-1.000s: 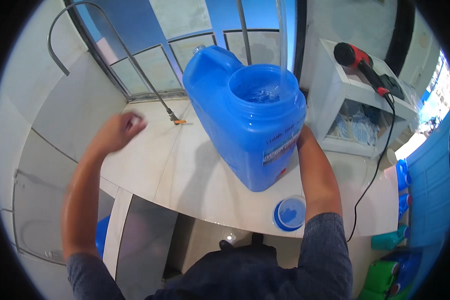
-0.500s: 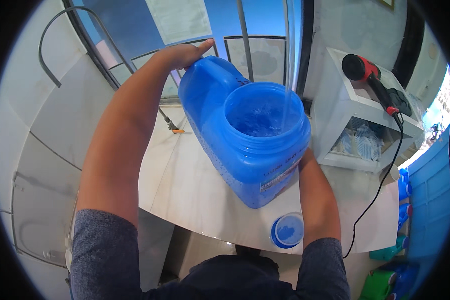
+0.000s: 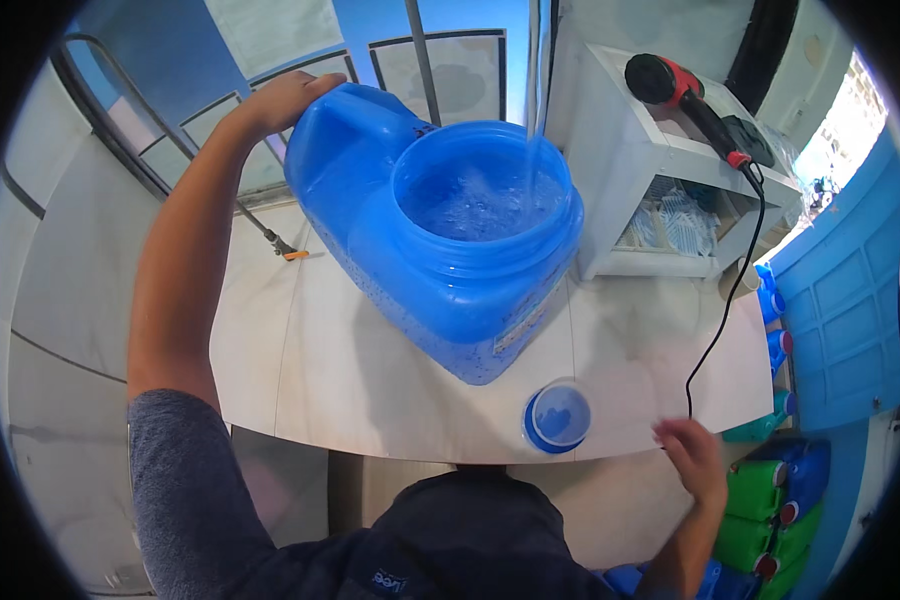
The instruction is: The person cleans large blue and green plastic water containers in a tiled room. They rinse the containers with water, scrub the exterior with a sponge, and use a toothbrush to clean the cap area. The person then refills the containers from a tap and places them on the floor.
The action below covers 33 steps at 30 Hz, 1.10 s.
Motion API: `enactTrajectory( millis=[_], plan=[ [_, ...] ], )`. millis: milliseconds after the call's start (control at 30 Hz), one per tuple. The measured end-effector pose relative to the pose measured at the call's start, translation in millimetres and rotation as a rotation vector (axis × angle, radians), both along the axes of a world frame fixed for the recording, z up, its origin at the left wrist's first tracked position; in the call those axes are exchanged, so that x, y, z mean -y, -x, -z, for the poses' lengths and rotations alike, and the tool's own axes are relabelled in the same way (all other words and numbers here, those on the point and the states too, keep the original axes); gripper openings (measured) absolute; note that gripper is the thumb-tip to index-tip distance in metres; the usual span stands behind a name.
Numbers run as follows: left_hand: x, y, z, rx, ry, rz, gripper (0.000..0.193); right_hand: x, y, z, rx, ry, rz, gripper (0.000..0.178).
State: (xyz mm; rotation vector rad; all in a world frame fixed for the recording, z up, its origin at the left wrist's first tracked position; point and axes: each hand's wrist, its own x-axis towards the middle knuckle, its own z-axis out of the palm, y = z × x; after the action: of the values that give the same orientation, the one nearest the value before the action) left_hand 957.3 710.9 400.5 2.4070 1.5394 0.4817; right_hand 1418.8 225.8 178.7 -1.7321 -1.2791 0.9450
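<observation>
A big blue plastic water jug [image 3: 420,290] stands tilted on the pale counter, its wide round mouth uncapped. A stream of clear water [image 3: 537,100] falls into it, and the water inside [image 3: 475,205] churns with bubbles. My left hand [image 3: 295,100] grips the jug's far left end by the moulded handle; its fingertips are partly hidden. Away from the jug, at the lower right past the counter edge, my right hand [image 3: 692,455] is slightly blurred, empty, with fingers apart. Between them, near the front edge, lies a blue cap with a translucent liner [image 3: 558,415].
A red and black heat gun [image 3: 685,90] lies on a white cabinet [image 3: 660,150] at the right, its black cord [image 3: 715,340] hanging over the counter [image 3: 630,350]. A small orange-handled valve [image 3: 295,255] is at the left. Several green and blue jugs [image 3: 755,490] are stacked below right.
My right hand has left the jug's right side and moved down and right. The water in the jug looks higher. The view has shifted; my left hand stays on the jug.
</observation>
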Motion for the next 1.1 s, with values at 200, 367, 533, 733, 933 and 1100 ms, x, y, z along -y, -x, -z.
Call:
enactTrajectory(
  millis=[200,367,533,733,933,1100],
  plan=[
    [-14.2,21.9,25.7,0.225,-0.053,0.061,0.063,268.2,-34.1,154.5,-1.013,-0.007,0.862,0.051],
    [-11.4,14.1,20.1,0.129,0.031,0.03,0.064,356.3,-10.2,227.5,0.231,1.176,0.564,0.065],
    [32.1,-6.8,-13.2,0.338,0.313,0.039,0.047,222.4,-104.6,115.0,0.554,0.726,0.498,0.047],
    [29.6,9.8,-16.4,0.349,0.373,-0.007,0.033,12.0,-177.3,-77.5,0.662,-0.058,0.336,0.032],
    [28.6,-14.1,-27.4,0.175,0.329,-0.227,0.036,-82.7,-224.1,-131.7,0.678,-0.326,0.177,0.033],
    [34.1,-27.3,-32.2,-0.029,0.273,-0.506,0.051,-100.2,-246.3,-106.5,0.641,-0.195,0.018,0.021]
  ],
)
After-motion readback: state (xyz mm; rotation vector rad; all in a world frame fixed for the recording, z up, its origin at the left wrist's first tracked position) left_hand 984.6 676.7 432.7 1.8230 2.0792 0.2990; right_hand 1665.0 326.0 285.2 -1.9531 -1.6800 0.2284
